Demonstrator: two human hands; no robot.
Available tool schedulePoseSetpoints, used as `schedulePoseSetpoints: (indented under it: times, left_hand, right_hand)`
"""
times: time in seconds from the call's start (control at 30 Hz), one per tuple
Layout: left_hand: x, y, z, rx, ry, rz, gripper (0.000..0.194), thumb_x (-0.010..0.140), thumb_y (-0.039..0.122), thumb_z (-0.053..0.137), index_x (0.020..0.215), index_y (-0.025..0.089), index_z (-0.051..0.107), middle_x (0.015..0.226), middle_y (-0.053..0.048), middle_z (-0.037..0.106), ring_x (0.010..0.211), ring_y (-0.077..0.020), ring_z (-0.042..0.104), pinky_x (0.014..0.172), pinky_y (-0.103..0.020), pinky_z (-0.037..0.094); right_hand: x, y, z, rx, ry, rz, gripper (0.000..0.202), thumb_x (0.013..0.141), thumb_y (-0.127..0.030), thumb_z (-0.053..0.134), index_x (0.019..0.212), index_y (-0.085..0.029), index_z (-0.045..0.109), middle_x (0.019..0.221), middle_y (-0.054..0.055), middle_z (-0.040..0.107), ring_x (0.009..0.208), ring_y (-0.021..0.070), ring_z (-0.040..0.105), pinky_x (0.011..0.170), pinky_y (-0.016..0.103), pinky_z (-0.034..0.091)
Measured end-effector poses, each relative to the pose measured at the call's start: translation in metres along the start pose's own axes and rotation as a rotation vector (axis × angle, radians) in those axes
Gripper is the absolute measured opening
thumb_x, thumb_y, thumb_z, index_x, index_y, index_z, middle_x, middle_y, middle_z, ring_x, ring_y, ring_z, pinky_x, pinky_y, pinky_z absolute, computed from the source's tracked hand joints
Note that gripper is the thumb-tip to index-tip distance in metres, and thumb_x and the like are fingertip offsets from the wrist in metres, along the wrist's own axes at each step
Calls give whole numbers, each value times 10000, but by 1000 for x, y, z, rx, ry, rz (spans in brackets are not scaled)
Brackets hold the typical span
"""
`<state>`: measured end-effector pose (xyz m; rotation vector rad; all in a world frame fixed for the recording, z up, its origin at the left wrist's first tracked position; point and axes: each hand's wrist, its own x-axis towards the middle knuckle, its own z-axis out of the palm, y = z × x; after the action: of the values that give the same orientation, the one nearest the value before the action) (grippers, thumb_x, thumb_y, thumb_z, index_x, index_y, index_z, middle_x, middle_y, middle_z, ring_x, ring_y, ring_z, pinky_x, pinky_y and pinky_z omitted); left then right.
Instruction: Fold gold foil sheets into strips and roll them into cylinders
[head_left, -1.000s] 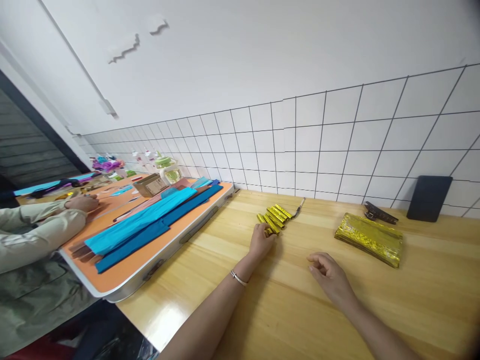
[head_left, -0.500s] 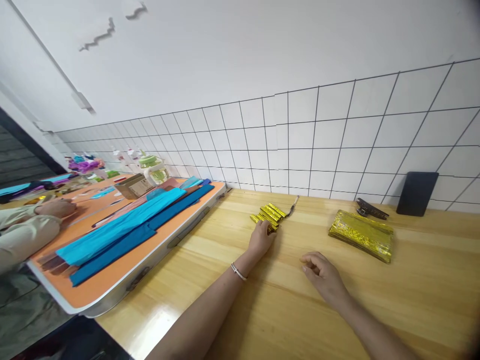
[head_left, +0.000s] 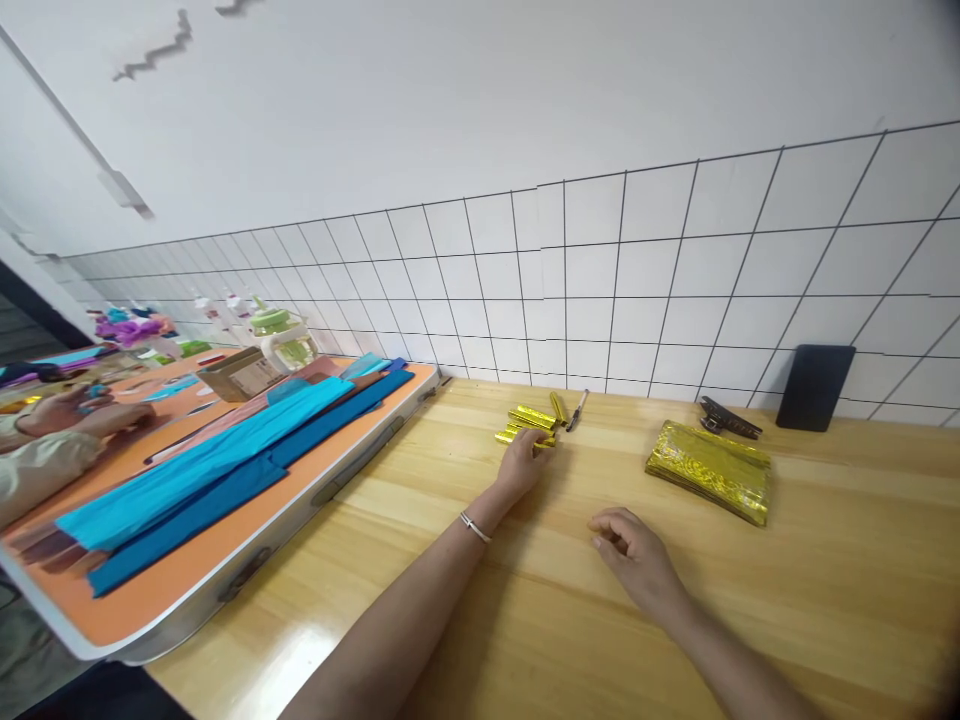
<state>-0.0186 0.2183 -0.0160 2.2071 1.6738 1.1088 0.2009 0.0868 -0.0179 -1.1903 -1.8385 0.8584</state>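
Observation:
Several small gold foil rolls (head_left: 534,415) lie in a loose group on the wooden table (head_left: 525,620). Over the near end of this group is my left hand (head_left: 523,462), its fingers curled down on a roll at the near edge; the fingertips are partly hidden. My right hand (head_left: 630,550) rests at the table to the right of it, thumb and fingers curled with a gap between them and nothing held. Farther right lies a flat stack of gold foil sheets (head_left: 709,472). A pen (head_left: 577,411) is just behind the rolls.
A black hair clip (head_left: 729,418) and a black upright slab (head_left: 815,387) stand near the tiled wall. On the left, an orange-topped folding table (head_left: 169,590) bears blue strips (head_left: 225,470), a cardboard box (head_left: 241,376) and a green-lidded jug (head_left: 281,338). Another person's hands (head_left: 112,418) are beyond.
The gold rolls have shifted apart, one now lying separate by the pen. The view has turned slightly. The other person's hands have moved, with a second one showing.

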Motion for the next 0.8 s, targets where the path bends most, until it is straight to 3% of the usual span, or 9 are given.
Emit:
schedulePoseSetpoints:
  times: [0.1, 0.2, 0.33, 0.43, 0.6, 0.8]
  left_hand:
    - [25, -13, -20, 38, 0, 49, 224, 868, 151, 432, 1024, 192, 587, 989, -62, 591, 854, -159, 568, 765, -288, 478]
    - [65, -23, -30, 92, -62, 119, 356, 876, 76, 336, 1071, 216, 599, 1109, -62, 574, 1022, -179, 529, 887, -339, 446]
    - [113, -17, -12, 170, -260, 249, 333, 897, 111, 382, 1077, 273, 610, 1215, -15, 542, 1128, -179, 471, 985, -366, 390]
    - [134, -10, 8, 235, -426, 309, 225, 907, 246, 476, 1111, 225, 569, 1222, -60, 524, 1064, -191, 521, 916, -394, 448]
    - [148, -21, 14, 328, -623, 269, 291, 898, 309, 507, 1146, 159, 526, 1154, -86, 546, 970, -192, 570, 821, -392, 498]
    - [138, -41, -6, 322, -657, 118, 284, 899, 310, 503, 1141, 162, 531, 1156, -85, 546, 972, -192, 569, 824, -390, 497]
  right_hand:
    - [1, -1, 1, -39, -8, -5, 128, 799, -231, 497, 865, -210, 605, 887, 35, 587, 750, 165, 552, 679, 288, 447]
    - [2, -3, 1, -76, -27, -10, 121, 803, -222, 491, 846, -204, 603, 867, 33, 585, 746, 162, 550, 673, 283, 440]
    - [5, -7, 0, -76, -47, -11, 117, 814, -215, 483, 832, -201, 598, 855, 33, 581, 736, 156, 546, 670, 276, 435]
    - [7, -7, -1, -80, -48, -18, 118, 821, -210, 478, 817, -201, 595, 843, 31, 580, 742, 156, 542, 671, 273, 429]
    - [8, -3, -1, -98, -51, -30, 123, 828, -205, 476, 811, -208, 597, 812, 24, 578, 752, 160, 536, 671, 271, 416]
    - [9, -3, -1, -91, -67, -19, 127, 833, -211, 473, 799, -205, 595, 798, 23, 574, 739, 158, 532, 666, 270, 414]
